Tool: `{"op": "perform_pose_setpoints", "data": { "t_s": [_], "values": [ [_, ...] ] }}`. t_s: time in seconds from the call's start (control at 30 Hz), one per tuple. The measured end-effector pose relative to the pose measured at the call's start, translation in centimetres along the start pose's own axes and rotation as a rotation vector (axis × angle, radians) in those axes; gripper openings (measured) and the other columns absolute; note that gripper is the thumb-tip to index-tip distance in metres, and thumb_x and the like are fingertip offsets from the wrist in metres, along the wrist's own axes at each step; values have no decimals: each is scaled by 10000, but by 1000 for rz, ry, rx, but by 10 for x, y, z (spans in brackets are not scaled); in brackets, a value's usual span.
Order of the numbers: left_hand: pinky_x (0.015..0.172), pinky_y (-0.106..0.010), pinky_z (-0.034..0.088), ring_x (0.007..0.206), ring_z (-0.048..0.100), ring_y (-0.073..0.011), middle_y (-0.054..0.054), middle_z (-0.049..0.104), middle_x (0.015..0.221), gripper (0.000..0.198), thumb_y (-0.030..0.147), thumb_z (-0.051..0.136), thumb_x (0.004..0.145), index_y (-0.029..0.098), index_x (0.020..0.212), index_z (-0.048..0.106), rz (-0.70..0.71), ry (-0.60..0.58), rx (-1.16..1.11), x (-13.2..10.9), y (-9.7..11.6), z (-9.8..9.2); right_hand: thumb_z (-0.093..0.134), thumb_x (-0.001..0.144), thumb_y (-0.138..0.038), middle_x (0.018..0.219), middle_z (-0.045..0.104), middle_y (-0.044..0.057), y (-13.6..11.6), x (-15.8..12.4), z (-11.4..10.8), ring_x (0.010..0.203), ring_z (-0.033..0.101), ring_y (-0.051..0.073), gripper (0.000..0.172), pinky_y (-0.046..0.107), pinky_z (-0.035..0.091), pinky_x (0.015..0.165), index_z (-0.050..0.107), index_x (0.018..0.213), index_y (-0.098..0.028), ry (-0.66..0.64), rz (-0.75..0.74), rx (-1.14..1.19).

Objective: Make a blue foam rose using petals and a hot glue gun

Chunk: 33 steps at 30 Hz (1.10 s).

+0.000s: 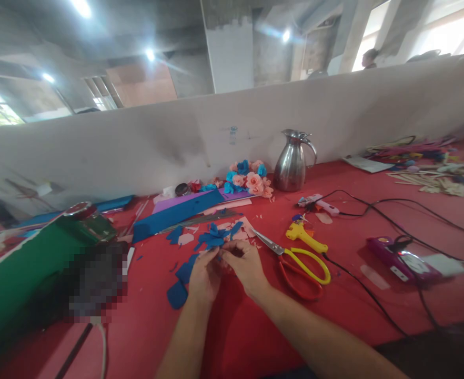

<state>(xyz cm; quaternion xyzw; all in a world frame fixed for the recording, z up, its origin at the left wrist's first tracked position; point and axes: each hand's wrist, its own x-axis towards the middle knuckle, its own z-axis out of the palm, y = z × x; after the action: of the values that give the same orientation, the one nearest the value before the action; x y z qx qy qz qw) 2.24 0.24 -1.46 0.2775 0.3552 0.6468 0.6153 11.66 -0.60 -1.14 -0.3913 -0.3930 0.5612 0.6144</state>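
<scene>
A dark blue paper flower (pixel 213 237) with spread petals rises just above my fingertips, over the red table. My left hand (pixel 205 273) pinches its base from the left. From the right, the fingers of my right hand (pixel 244 261) press together at the same spot; the base itself is hidden between them. Loose blue paper petals (pixel 177 296) lie beside my left hand. Scissors (pixel 285 258) with one yellow and one red handle rest to the right of my right hand, blades pointing to the flower. Pink paper pieces (pixel 244 229) lie behind the flower.
A yellow glue gun (pixel 306 237) and a pink one (pixel 318 204) lie right, their cords crossing to a purple power strip (pixel 403 259). A steel jug (pixel 291 166) stands at the back beside finished paper flowers (pixel 251 180). Green paper (pixel 30 268) and a jar (pixel 93 223) are left.
</scene>
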Motion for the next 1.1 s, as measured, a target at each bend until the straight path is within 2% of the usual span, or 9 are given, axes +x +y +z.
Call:
{"op": "perform_pose_setpoints", "data": {
  "t_s": [0.2,0.33,0.53,0.7,0.87,1.0,1.1],
  "values": [
    [738,-266,507,696,662,-145,-16,717,667,127,191,809,557,170,596,689,-47,23,-36,3,-6,-5,640,638,-208,633,665,-2,3,0,-1,561,547,138,76,254,422,555,686,692,-181,69,-97,-166],
    [735,-280,514,722,670,-163,-25,727,692,140,194,818,550,170,637,711,29,7,17,2,-6,-1,624,669,-194,668,681,3,2,-1,-3,584,560,140,70,249,433,570,690,686,-182,70,-152,-227],
    [740,-305,515,802,672,-200,-23,726,724,180,214,819,536,192,671,702,88,-10,107,-3,-4,5,633,679,-204,665,680,-5,0,-2,-2,575,560,143,77,243,441,558,698,718,-198,55,-153,-216],
    [776,-314,501,811,643,-190,-27,719,774,144,292,769,638,192,724,710,166,-50,200,-3,-7,0,589,673,-173,654,660,-14,0,-2,-2,603,563,156,115,245,448,571,696,700,-207,34,-201,-241],
    [784,-301,482,757,605,-167,-17,698,788,64,233,684,716,184,747,710,317,-133,448,-2,-6,-11,561,663,-166,692,662,-13,3,-1,-2,653,556,168,164,263,464,638,707,724,-209,21,-267,-188],
    [813,-308,471,838,602,-204,-40,690,862,121,163,664,686,206,772,738,501,-132,632,-4,-1,-13,534,659,-150,643,622,-15,9,2,-5,625,532,160,154,271,458,645,680,660,-196,16,-316,-208],
    [810,-314,470,870,599,-227,-50,684,868,117,172,671,680,226,753,744,556,-109,663,-4,1,-12,533,656,-142,626,607,-24,14,3,-6,599,516,148,137,273,456,646,662,646,-188,13,-301,-216]
  ]
}}
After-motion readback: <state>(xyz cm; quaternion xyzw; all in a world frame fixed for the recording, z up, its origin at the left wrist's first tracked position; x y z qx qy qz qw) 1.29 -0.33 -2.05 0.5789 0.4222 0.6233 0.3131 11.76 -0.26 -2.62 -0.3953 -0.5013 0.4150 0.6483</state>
